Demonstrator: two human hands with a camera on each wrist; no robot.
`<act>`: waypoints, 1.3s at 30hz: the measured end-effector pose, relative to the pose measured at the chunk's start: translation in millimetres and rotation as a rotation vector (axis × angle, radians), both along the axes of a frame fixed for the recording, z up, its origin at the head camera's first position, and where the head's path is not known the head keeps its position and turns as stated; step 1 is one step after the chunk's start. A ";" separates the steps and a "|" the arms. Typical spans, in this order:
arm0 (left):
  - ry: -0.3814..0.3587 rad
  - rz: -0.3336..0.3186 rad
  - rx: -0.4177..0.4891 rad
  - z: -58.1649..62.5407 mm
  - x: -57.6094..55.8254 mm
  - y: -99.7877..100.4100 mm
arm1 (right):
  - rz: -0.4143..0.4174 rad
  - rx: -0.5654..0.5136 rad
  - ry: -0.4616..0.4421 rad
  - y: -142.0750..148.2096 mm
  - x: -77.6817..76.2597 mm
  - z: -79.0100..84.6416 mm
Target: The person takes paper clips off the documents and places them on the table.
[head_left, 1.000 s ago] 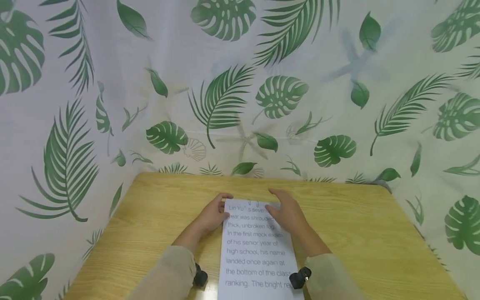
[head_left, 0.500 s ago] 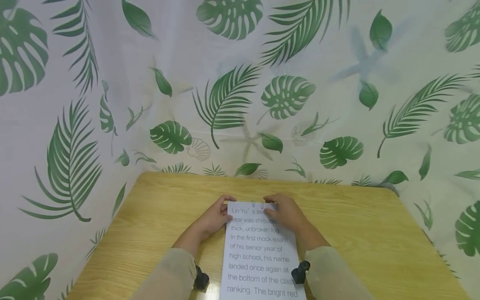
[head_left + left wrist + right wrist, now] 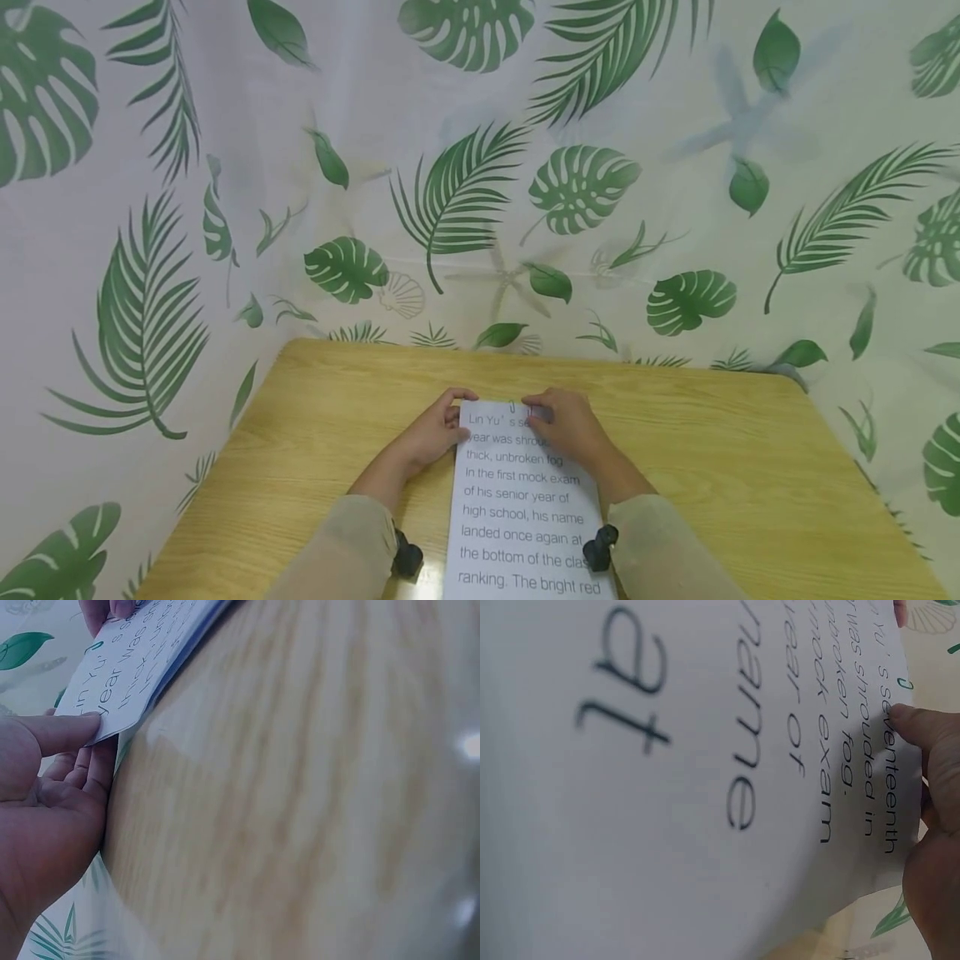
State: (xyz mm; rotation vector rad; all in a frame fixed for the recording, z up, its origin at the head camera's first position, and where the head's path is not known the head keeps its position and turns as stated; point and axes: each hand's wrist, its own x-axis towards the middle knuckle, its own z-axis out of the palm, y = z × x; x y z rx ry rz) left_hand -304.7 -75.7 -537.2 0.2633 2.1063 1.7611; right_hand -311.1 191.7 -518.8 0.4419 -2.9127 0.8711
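Observation:
A stack of white printed paper [image 3: 517, 517] lies lengthwise before me, with two small paper clips [image 3: 512, 407] on its top edge. My left hand [image 3: 431, 433] pinches the upper left corner; in the left wrist view its thumb [image 3: 71, 731] lies on the print and its fingers go underneath. With thumb and forefinger, my right hand [image 3: 570, 429] pinches the top edge at the right-hand clip. The right wrist view shows the thumb [image 3: 922, 727] on the first line of text, beside a green clip [image 3: 905, 683]; the other clip is hidden there.
The stack rests on a light wooden table [image 3: 720, 467]. A white curtain [image 3: 450, 317] with green leaf prints hangs behind the table and along its sides. Each wrist carries a small black camera [image 3: 407, 554].
My right hand has come inward from a spread pose and closed its thumb and forefinger at the top edge by the clip. The left hand keeps its hold on the corner.

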 end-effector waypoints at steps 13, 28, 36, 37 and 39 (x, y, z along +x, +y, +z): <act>-0.006 0.002 0.017 0.5 1.2 0.2 | -0.023 -0.019 0.020 -0.9 2.5 -1.7; 0.011 0.011 0.010 -1.2 1.7 1.9 | -0.047 -0.070 0.049 -0.9 2.2 -10.4; 0.010 0.015 -0.005 -1.4 0.6 3.2 | -0.110 -0.127 -0.003 0.1 1.8 -12.9; 0.009 0.016 -0.009 -1.0 0.9 3.3 | -0.115 -0.135 -0.012 0.4 1.6 -13.3; 0.007 0.019 -0.016 -0.3 1.4 3.6 | -0.112 -0.147 -0.021 1.0 1.0 -14.0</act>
